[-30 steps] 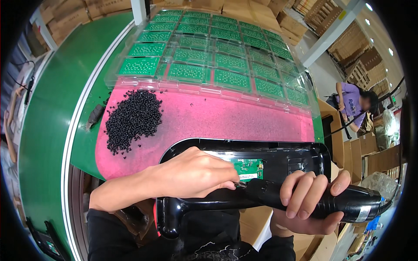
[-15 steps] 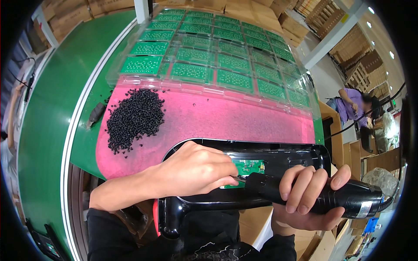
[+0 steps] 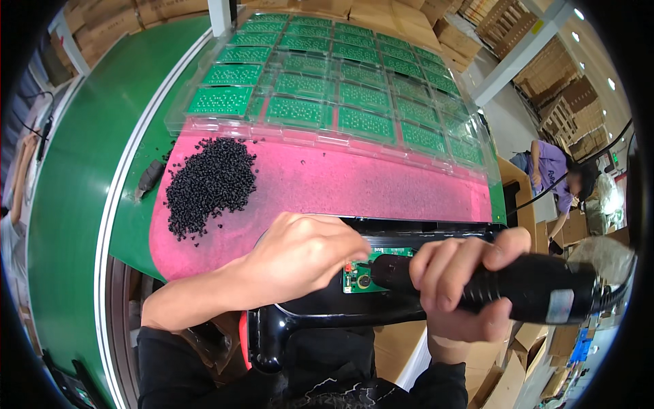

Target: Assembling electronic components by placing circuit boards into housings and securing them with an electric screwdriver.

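A black electric screwdriver [image 3: 538, 290] lies across my right hand [image 3: 463, 283], whose fingers are wrapped round its body. Its nose points left, with the bit over a small green circuit board [image 3: 355, 281]. The board sits inside a glossy black plastic housing [image 3: 381, 308] in front of me. My left hand [image 3: 306, 249] hovers just left of the bit, fingers curled together; whatever the fingertips may hold is hidden. Up and left of that hand is a heap of small black screws [image 3: 211, 184] on a pink mat [image 3: 327, 187].
Clear plastic trays [image 3: 320, 135] with rows of green circuit boards stand behind the mat. A dark lump [image 3: 150, 177] lies by the heap on the green table [image 3: 88, 170]. A cable [image 3: 579, 174] hangs at the right. Another person [image 3: 548, 170] in purple bends over farther right, near cardboard boxes.
My left hand has drawn back up and left from the bit, uncovering more of the circuit board. The screwdriver's nose has shifted slightly left and up. The person in purple has lowered an arm.
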`<action>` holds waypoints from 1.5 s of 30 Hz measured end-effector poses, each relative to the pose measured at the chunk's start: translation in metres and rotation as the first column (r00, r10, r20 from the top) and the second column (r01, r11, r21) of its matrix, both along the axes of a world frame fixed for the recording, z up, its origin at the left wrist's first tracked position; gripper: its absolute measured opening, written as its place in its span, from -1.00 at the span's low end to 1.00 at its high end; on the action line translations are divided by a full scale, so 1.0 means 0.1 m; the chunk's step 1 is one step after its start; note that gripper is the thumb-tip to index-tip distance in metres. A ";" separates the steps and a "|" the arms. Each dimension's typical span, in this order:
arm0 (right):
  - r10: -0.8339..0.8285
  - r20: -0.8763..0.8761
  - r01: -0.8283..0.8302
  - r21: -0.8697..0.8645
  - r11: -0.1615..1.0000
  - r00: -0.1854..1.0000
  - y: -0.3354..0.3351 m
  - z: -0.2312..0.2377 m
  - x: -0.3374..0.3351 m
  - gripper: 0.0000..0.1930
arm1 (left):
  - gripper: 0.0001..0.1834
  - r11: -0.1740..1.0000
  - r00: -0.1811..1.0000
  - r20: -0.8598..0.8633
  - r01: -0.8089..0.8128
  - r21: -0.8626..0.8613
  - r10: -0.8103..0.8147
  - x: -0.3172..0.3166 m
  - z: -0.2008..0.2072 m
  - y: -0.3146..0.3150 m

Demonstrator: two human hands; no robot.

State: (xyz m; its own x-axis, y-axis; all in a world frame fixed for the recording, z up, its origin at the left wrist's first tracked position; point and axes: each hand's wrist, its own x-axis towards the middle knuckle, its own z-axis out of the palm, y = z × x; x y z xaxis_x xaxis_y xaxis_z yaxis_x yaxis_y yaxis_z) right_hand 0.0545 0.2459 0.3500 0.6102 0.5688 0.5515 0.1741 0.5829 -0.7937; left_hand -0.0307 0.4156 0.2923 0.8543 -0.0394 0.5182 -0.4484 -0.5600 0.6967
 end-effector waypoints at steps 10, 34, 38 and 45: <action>0.118 -0.220 -0.155 -0.159 0.975 0.968 0.01 -0.11 0.04 -0.57 | -0.87 0.989 0.979 -0.142 -0.148 0.018 0.149 -0.04 0.03 0.01; 0.080 -0.014 -0.079 0.058 0.995 0.997 -0.04 0.04 -0.03 -0.48 | -0.85 0.988 0.974 -0.180 0.145 0.049 -0.134 -0.04 -0.02 0.01; 0.099 0.046 -0.104 0.126 0.987 0.994 -0.11 0.06 -0.05 -0.49 | -0.84 0.988 0.980 -0.123 0.157 -0.003 -0.156 -0.03 0.06 -0.02; 0.045 0.016 -0.045 -0.024 0.999 0.999 -0.11 0.03 -0.12 -0.55 | -0.84 0.978 0.974 -0.138 0.193 0.075 -0.182 -0.02 -0.01 0.01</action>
State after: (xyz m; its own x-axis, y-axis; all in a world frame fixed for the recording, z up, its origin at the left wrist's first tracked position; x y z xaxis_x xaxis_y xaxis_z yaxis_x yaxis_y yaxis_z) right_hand 0.0425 0.2353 0.3525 0.5748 0.6082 0.5474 0.1612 0.5717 -0.8045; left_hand -0.0330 0.4166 0.2909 0.8869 -0.2454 0.3913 -0.4605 -0.5359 0.7077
